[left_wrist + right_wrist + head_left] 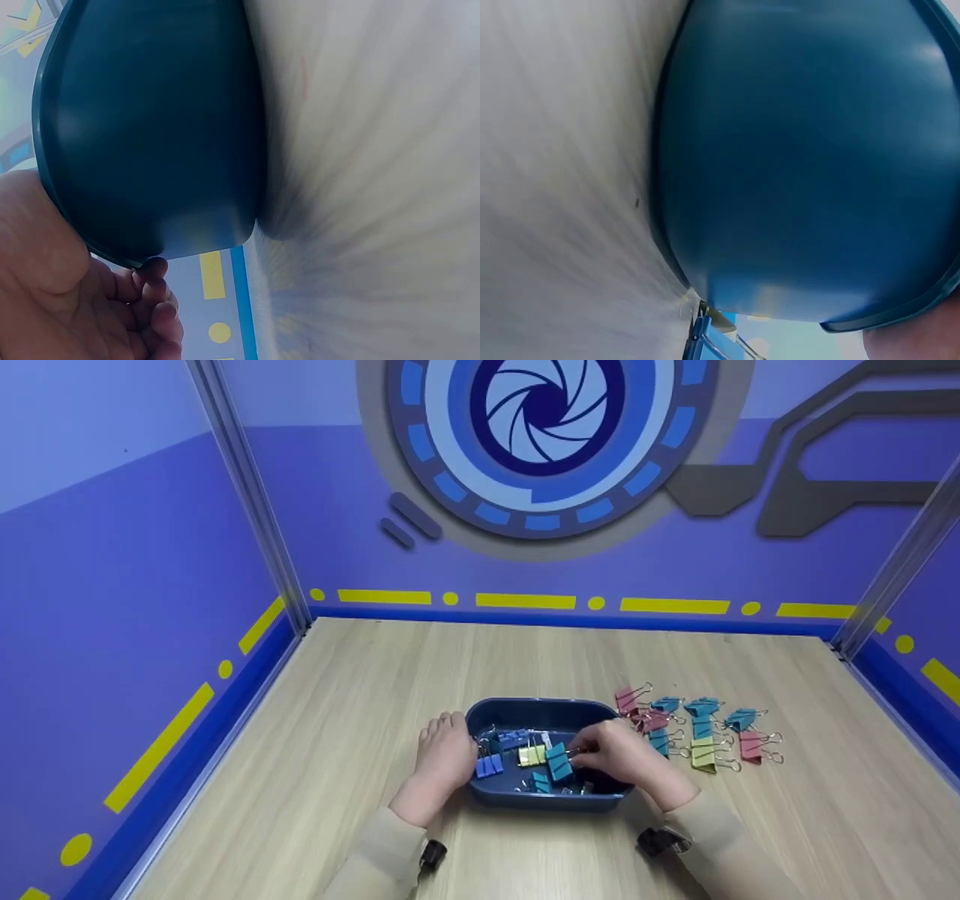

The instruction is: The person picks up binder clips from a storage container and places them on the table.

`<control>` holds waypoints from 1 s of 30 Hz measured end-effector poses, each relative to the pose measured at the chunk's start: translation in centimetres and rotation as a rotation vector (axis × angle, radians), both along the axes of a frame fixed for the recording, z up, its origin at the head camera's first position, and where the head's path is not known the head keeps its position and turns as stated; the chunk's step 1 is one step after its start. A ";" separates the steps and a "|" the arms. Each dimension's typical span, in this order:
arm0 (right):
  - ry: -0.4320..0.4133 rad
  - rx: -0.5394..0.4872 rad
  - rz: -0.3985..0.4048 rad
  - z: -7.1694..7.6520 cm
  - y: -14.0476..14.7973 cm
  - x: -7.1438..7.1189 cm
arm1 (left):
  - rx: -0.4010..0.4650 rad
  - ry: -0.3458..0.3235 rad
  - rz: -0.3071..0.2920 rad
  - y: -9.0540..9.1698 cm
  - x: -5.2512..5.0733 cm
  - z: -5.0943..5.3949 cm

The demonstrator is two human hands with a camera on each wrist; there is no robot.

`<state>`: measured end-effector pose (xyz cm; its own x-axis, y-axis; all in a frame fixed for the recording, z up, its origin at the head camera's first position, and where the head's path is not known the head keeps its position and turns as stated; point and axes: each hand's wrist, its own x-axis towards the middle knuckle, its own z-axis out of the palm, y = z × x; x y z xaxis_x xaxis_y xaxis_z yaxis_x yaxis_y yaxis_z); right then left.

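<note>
A dark blue plastic tray [544,802] stands on the table with several binder clips inside. My right hand [619,754] reaches over its right end and pinches a teal binder clip [559,763] by the wire handles. At the left end, my left hand [446,754] holds the rim; in the left wrist view its curled fingers [154,289] touch the tray's edge, and the thumb is hidden. Inside lie a yellow clip [532,755], a blue clip [489,766], another blue clip [514,738] and a smaller teal clip [539,782]. The right wrist view shows mostly the tray's outer wall [802,165].
Right of the tray, several pink, teal and yellow binder clips lie in a group, among them a yellow clip [703,754] and a pink clip [751,746]. The wooden table [360,697] is bounded by a printed blue back wall [322,510] and side walls.
</note>
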<state>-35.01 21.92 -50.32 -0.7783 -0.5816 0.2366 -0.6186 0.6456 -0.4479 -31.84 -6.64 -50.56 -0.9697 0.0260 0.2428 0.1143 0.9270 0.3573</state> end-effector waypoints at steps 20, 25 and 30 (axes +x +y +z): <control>-0.078 -0.172 -0.040 1.1 1.2 0.1 | 0.006 -0.046 0.015 -0.2 -0.1 0.2; -0.083 -0.200 -0.131 2.1 2.6 0.9 | 0.004 -0.016 -0.005 0.0 0.1 0.1; -0.121 -0.239 -0.238 3.4 4.8 2.0 | -0.003 -0.014 -0.001 0.0 0.0 0.1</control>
